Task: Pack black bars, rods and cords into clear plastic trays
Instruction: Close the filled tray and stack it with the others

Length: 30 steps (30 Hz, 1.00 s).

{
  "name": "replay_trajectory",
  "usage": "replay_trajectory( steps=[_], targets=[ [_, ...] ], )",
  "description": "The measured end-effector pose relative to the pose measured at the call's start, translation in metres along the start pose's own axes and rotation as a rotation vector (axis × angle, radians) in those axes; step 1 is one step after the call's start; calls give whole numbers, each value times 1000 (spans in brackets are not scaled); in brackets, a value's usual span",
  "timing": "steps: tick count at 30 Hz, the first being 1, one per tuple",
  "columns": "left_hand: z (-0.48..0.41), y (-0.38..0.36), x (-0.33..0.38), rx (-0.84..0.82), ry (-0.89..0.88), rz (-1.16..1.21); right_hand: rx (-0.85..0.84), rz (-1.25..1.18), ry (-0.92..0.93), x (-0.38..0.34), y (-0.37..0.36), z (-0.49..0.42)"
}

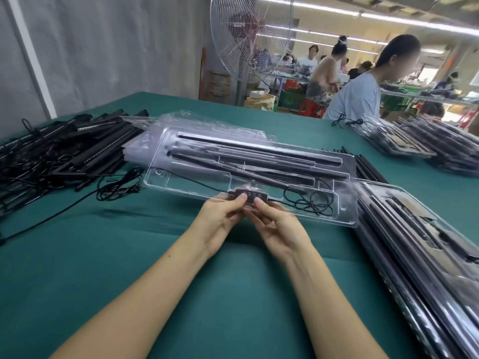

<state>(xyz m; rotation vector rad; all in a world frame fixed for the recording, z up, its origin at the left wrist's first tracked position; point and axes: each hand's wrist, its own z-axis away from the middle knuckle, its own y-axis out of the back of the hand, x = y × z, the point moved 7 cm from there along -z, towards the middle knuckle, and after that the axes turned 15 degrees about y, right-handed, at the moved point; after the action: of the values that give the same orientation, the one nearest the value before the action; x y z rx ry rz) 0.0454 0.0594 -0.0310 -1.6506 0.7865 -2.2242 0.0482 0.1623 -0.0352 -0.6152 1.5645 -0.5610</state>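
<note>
- The left hand (222, 219) and right hand (275, 225) are both pinching the black controller (250, 197) at the near edge of the tray (156, 175); bars (259, 154) are lying inside.
- The cord (312, 203), coiling at the tray's right end, may be springing out if the controller is seating crooked.
- A green table (233, 294) is bearing the tray, packed stacks (414, 244) lying right of it, a fan (248, 37) behind.

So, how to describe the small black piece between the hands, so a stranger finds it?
On the green table, find the middle clear tray holding long black bars. At its near edge the left hand and right hand pinch a short black control box. Only it is stubby, with a row of pale buttons.
</note>
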Motion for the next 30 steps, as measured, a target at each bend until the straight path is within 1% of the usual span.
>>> replay_trajectory(
  steps=[3, 6, 8, 11, 13, 16, 19, 21, 23, 27, 30],
  targets=[
    [-2, 2, -4, 10, 3, 60, -7, 23, -23, 2, 1, 1],
    [-3, 1, -11, 16, 79, 241, -23, 53, -61, 6, 0, 4],
    [-3, 2, -15, 60, 124, 335, -36, 72, -86, 9, -3, 6],
    [-2, 6, -18, 128, 115, 406, -2, 74, -98, 17, -8, 10],
    [-1, 4, -19, 146, 119, 403, 42, 20, -82, 21, -12, 11],
    [0, -1, -23, 151, 138, 408, 172, -102, -36, 27, -12, 11],
    [0, -7, -25, 133, 107, 418, 301, -202, 22, 29, -11, 11],
    [2, -8, -26, 149, 82, 428, 358, -244, 31, 31, -9, 12],
    [2, -7, -28, 181, 75, 445, 393, -257, 26, 31, -7, 13],
    [2, -8, -29, 219, 73, 395, 458, -190, 46, 27, -2, 16],
    [3, -9, -30, 245, 78, 371, 474, -178, 32, 27, 0, 15]
  ],
)
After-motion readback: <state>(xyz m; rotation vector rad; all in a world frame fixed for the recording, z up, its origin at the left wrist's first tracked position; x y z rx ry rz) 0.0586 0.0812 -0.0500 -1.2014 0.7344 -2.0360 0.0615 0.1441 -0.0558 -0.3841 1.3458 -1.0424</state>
